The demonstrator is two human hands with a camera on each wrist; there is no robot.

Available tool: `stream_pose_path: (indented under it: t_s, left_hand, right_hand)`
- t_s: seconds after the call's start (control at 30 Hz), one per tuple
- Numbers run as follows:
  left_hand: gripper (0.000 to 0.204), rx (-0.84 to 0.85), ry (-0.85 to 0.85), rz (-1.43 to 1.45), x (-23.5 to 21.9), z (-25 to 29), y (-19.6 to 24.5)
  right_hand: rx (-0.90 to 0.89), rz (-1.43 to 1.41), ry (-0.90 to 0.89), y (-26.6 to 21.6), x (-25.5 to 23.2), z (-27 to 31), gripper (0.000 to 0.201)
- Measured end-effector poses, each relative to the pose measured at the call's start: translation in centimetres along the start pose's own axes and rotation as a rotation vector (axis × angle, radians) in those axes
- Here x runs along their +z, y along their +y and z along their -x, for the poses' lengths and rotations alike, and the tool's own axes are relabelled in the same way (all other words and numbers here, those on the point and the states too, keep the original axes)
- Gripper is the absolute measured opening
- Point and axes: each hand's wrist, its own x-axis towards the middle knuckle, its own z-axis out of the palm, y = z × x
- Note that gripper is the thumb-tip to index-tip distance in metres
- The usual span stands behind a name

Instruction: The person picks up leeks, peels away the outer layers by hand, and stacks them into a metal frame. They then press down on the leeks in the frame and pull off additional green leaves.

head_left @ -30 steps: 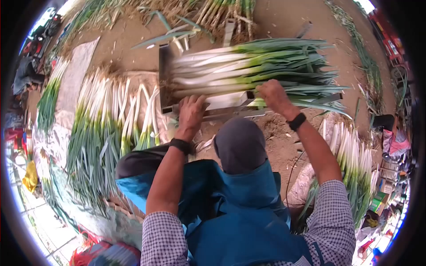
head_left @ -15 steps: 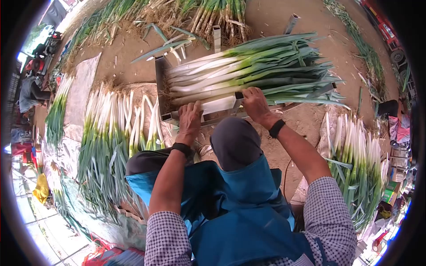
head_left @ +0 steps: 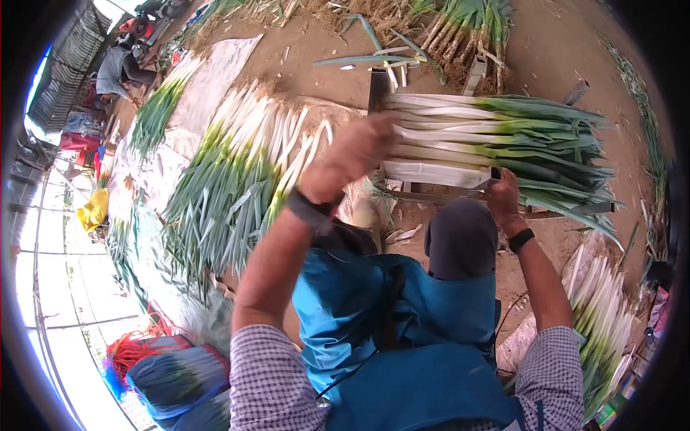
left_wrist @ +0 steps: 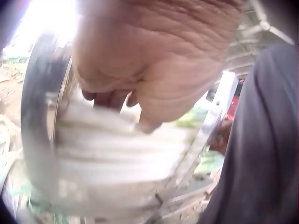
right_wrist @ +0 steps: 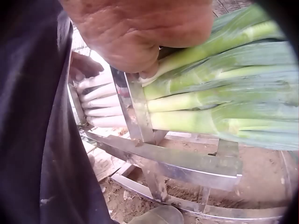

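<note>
In the head view, a layer of long green onions (head_left: 445, 136), white stems left and green leaves right, lies in a low metal rack (head_left: 611, 208). My left hand (head_left: 352, 154), blurred, is at the rack's left end by the root ends. The left wrist view shows its bent fingers and thumb over the white stems; whether they grip a stem I cannot tell. My right hand (head_left: 504, 194) is at the rack's near upright post (right_wrist: 139, 105). In the right wrist view its thumb (right_wrist: 149, 70) and curled fingers pinch the green onion right beside that post.
Loose green onions (head_left: 237, 165) lie spread on a sheet to the left, and another bunch (head_left: 600, 309) lies at the right. Behind the rack is an untrimmed rooted heap (head_left: 467, 36). Another person (head_left: 118, 72) is at the far left. My knee (head_left: 463, 237) is close to the rack.
My left hand has lifted off the rack's near edge and gone up to its left end. My right hand moved from the leaves to the post and stays there. The head view has turned left.
</note>
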Motion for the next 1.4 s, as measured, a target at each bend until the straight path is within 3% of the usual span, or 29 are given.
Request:
stream_pose_path:
  t_s: [0.03,0.07,0.13,0.17,0.23,0.3,0.37,0.43,0.53,0.67,0.73,0.8,0.9,0.93,1.0,1.03,1.07,1.1,1.13,1.2,1.23,1.3,1.37,1.4]
  left_hand:
    - [0.048,-0.063,0.057,-0.117,-3.2,0.5,-0.4]
    - [0.046,-0.063,0.197,0.024,-5.9,1.9,-2.9]
    - [0.043,-0.098,0.414,0.028,-10.6,5.4,-10.0]
    - [0.041,-0.136,0.49,-0.12,-12.1,7.4,-13.8]
    - [0.038,-0.431,0.613,-0.272,-12.1,12.2,-18.8]
    - [0.036,-0.466,0.468,-0.492,-9.8,17.6,-30.7]
    - [0.036,-0.869,0.347,-0.055,-5.6,20.0,-33.9]
    - [0.032,-0.944,0.388,-0.083,-1.0,21.2,-37.5]
    - [0.033,-1.026,0.407,-0.22,1.6,19.8,-40.6]
    - [0.043,-1.011,0.414,-0.346,2.4,17.1,-46.1]
    - [0.042,-1.091,0.315,-0.317,3.0,16.5,-48.6]
    - [0.037,-1.09,0.23,-0.262,3.5,16.3,-47.5]
    - [0.029,-0.993,0.367,-0.439,4.8,16.4,-44.9]
    - [0.022,-0.85,0.46,-0.496,4.9,16.5,-43.9]
    - [0.02,-0.737,0.589,-0.388,3.5,16.6,-42.1]
    - [0.019,-0.675,0.649,-0.33,2.6,16.6,-40.6]
    - [0.016,-0.714,0.668,-0.312,1.4,16.1,-38.1]
    - [0.015,-0.638,0.702,-0.416,0.7,16.6,-38.3]
    - [0.016,-0.561,0.752,-0.349,-0.7,16.2,-35.8]
    - [0.02,-0.439,0.84,-0.322,-3.5,15.0,-31.4]
    - [0.024,-0.32,0.903,-0.265,-5.2,14.1,-27.4]
    - [0.026,-0.302,1.003,-0.315,-8.9,13.0,-21.8]
    - [0.027,-0.306,1.072,-0.432,-13.3,11.8,-13.2]
    - [0.029,-0.131,1.131,-0.443,-16.1,11.5,-9.9]
  right_hand:
    - [-0.001,0.027,0.008,0.3,0.2,0.1,0.014]
    - [0.001,0.052,0.013,0.6,0.6,0.4,0.018]
    - [0.009,0.053,0.052,0.1,0.7,0.3,0.038]
    - [-0.014,0.052,0.03,0.2,0.7,0.6,0.041]
    - [-0.066,0.039,0.007,1.6,1.5,1.0,0.048]
    - [-0.056,0.014,0.012,1.3,1.3,0.9,0.045]
    - [-0.059,0.015,-0.013,1.0,0.7,0.6,0.044]
    - [-0.076,0.074,-0.054,0.4,-0.2,-0.2,0.044]
    - [-0.074,0.048,-0.105,0.0,-0.7,-0.7,0.042]
    - [-0.057,0.052,-0.141,-0.4,-1.1,-1.2,0.04]
    - [-0.048,0.052,-0.159,-0.9,-1.4,-1.4,0.04]
    - [-0.021,0.034,-0.163,-1.1,-1.4,-1.5,0.04]
    - [-0.003,0.024,-0.169,-0.9,-1.3,-1.3,0.039]
    - [-0.009,0.028,-0.15,-0.9,-1.3,-1.3,0.038]
    - [-0.024,0.032,-0.1,-1.1,-1.1,-1.3,0.035]
    - [0.018,-0.074,-0.073,-0.9,-0.3,-0.9,0.032]
    - [0.063,-0.169,-0.049,-0.2,1.0,0.1,0.029]
    - [0.189,-0.343,-0.04,0.6,1.8,1.1,0.025]
    - [0.314,-0.517,-0.01,1.5,2.6,2.2,0.023]
    - [0.148,-0.296,0.07,-0.5,0.2,0.1,0.027]
    - [0.157,-0.312,0.126,0.0,1.3,0.8,0.027]
    - [0.223,-0.346,0.022,0.0,0.9,0.8,0.024]
    - [0.109,-0.086,0.034,-0.5,-0.1,-0.3,0.036]
    - [0.098,-0.068,0.037,-1.0,-0.4,-0.6,0.031]
